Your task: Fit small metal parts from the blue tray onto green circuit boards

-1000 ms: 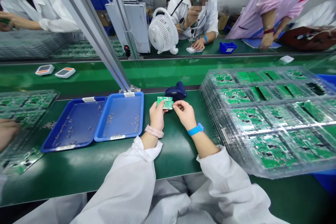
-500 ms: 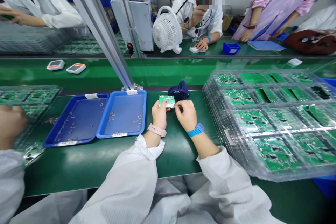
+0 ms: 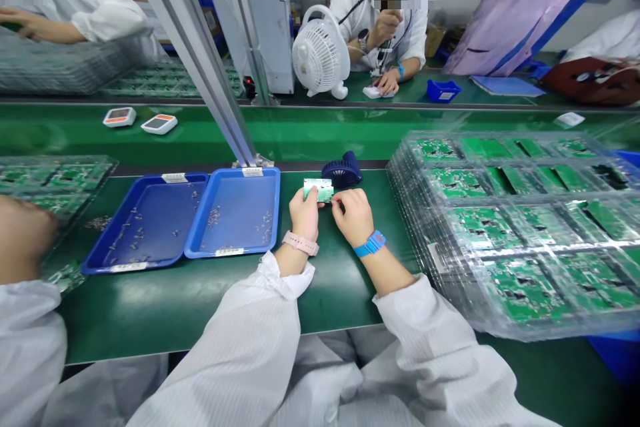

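A small green circuit board (image 3: pixel 323 191) is gripped in my left hand (image 3: pixel 303 212), its thumb lying over the board's face. At the board's right edge, my right hand (image 3: pixel 354 217) is closed in a pinch of thumb and forefinger; whatever lies between those fingertips is too small to make out. Just behind the board stands a dark blue little fan (image 3: pixel 342 170). To the left of my hands are two blue trays, the nearer one (image 3: pixel 240 213) and the farther one (image 3: pixel 155 223), each with small metal parts scattered in it.
Stacked clear plastic trays (image 3: pixel 435 260) full of green circuit boards stand on the right. A metal post (image 3: pixel 200 60) rises behind the blue trays. At far left a co-worker's hand (image 3: pixel 23 237) reaches over the bench. Two white devices (image 3: pixel 159 123) lie on the green ledge beyond.
The circuit board has tilted slightly in my hands, and its face now catches more glare. Both hands keep almost the same place. The co-worker's arm at left has shifted a little.
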